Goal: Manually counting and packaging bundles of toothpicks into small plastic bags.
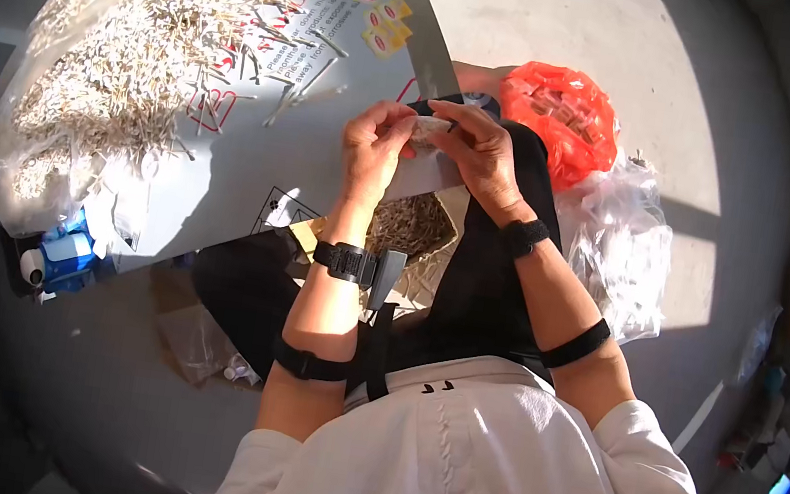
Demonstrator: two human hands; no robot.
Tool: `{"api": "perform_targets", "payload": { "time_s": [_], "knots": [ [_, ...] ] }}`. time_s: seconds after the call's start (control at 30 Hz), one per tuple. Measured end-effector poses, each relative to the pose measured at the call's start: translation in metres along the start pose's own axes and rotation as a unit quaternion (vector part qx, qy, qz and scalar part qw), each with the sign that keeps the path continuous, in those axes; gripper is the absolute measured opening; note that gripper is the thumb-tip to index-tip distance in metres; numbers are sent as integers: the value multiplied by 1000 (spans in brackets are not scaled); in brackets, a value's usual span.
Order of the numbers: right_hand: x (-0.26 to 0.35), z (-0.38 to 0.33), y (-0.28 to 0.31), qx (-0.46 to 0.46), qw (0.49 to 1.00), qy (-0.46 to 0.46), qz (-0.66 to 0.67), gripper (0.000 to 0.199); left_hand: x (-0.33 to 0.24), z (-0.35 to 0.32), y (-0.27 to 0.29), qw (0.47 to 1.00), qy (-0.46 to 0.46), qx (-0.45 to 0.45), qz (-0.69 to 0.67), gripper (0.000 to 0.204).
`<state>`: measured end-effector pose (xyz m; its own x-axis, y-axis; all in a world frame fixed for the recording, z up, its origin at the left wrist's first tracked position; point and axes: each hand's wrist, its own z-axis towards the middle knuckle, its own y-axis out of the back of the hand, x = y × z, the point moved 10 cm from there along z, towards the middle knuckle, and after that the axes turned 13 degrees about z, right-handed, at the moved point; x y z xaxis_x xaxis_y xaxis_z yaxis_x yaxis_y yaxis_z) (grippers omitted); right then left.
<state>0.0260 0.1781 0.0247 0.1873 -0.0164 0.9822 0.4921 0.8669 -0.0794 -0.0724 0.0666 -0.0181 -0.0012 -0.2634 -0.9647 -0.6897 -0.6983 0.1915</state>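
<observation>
Above the near edge of the table, my left hand and my right hand are raised close together, with thumbs and fingers pinched. Between them they hold a small whitish see-through packet; its contents are too small to make out. On the table to the left, a large heap of thin pale stick-like pieces spills from an open clear plastic bag. Some loose sticks lie between the heap and my left hand. Several small yellow-and-white packets lie farther back on the tabletop.
The grey printed tabletop ends beside my knees. Under its edge stands an open box of brownish pieces. To the right are a red plastic bag with small packs inside and a crumpled clear bag. A blue bottle is at the left.
</observation>
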Motion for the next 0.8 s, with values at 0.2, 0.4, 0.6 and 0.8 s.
{"api": "perform_targets", "payload": {
  "time_s": [0.2,0.4,0.6,0.8],
  "knots": [
    [23,6,-1,45,991,26,-122,31,-27,-5,5,989,-132,-61,-14,9],
    [25,11,-8,89,985,28,-143,22,-50,-14,6,964,-218,-62,140,20],
    [29,11,-13,115,978,30,-171,22,-74,-23,1,927,-265,-57,261,29],
    [29,16,-18,149,949,21,-278,18,-80,-20,-7,910,-222,-26,350,24]
  ]
}}
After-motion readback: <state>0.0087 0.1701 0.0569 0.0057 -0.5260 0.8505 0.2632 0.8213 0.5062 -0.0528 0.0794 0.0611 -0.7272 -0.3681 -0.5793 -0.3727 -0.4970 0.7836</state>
